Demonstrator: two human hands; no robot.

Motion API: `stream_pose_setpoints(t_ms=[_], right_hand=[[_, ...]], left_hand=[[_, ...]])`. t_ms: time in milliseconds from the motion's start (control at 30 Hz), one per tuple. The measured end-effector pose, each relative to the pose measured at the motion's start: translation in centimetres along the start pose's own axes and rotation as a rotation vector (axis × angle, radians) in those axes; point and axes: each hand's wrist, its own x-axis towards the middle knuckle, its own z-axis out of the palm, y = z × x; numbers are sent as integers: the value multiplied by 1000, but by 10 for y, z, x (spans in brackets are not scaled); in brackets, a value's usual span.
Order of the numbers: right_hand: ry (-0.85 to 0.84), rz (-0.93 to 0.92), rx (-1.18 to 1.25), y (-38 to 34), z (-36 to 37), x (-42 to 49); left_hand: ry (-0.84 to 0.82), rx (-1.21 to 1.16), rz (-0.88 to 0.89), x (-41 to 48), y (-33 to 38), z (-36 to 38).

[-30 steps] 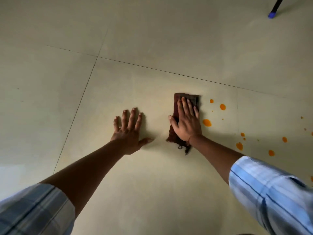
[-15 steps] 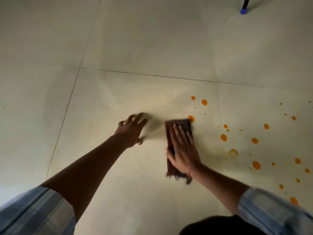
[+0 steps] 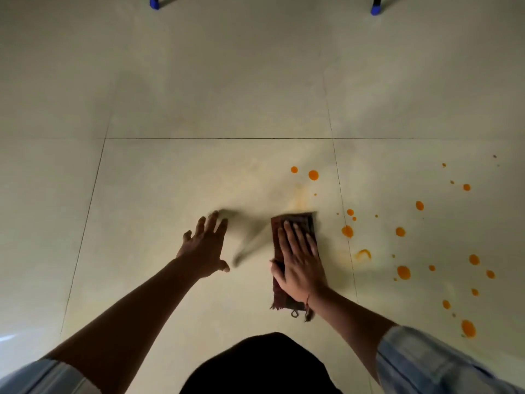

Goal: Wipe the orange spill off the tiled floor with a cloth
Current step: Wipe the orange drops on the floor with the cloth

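Note:
A dark reddish-brown cloth lies flat on the pale tiled floor. My right hand presses palm-down on it, fingers stretched over its middle. My left hand rests beside it to the left, fingers spread, holding nothing. Orange drops sit just beyond the cloth, and several more orange drops are scattered to the right of it. A faint orange smear marks the tile just ahead of the cloth's far edge.
Two dark legs with blue feet stand at the far edge, one at the left and one at the right. Dark grout lines cross the floor. My dark knee shows at the bottom.
My right hand has drawn the cloth back toward me across the tile, leaving a faint smear where a drop lay. The view has tilted, bringing more drops and my knee into sight.

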Motion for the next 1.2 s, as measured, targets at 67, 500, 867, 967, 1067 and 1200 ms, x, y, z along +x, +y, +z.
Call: stream_pose_setpoints(t_ms=[67, 500, 867, 967, 1067, 1200], right_hand=[[17, 63, -16, 8, -8, 42], [110, 234, -24, 41, -20, 112], [125, 330, -4, 62, -25, 119], [226, 361, -25, 26, -35, 209], [107, 6, -57, -26, -19, 177], [107, -58, -70, 25, -19, 93]], left_hand=[[-7, 17, 33, 4, 9, -7], [4, 73, 85, 102, 21, -59], [11, 52, 135, 110, 18, -55], [70, -23, 143, 111, 5, -57], [116, -37, 72, 99, -38, -72], [75, 20, -78, 68, -108, -68]])
